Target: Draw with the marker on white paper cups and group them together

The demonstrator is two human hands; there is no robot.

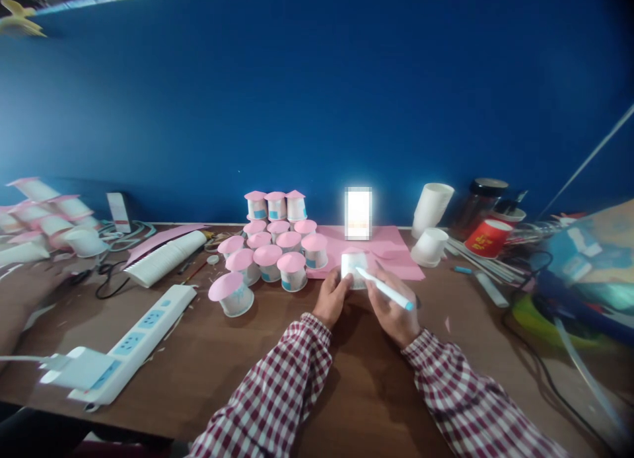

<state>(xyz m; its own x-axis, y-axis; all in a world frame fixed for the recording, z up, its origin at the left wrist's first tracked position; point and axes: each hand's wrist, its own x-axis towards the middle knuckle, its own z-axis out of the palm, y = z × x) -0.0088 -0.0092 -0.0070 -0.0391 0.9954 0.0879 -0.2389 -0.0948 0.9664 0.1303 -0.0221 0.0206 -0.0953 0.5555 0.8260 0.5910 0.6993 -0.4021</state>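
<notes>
My left hand point(333, 298) is closed around a small white paper cup point(353, 266) with a pink top, holding it just above the brown table point(238, 359). My right hand point(392, 307) grips a white marker point(385, 289) with a light blue end, its tip laid against the cup's side. Both hands sit at the near edge of a pink paper sheet point(391, 250). Just to the left stands a cluster of several finished cups with pink lids point(271, 246), some stacked at the back.
A white power strip point(131, 342) lies at the left front. A sleeve of white cups point(166, 256) lies beyond it, more pink-topped cups point(44, 217) far left. White cups point(432, 210), a red cup point(488, 238), a jar point(483, 197) and cables crowd the right. A bright phone point(357, 213) stands against the blue wall.
</notes>
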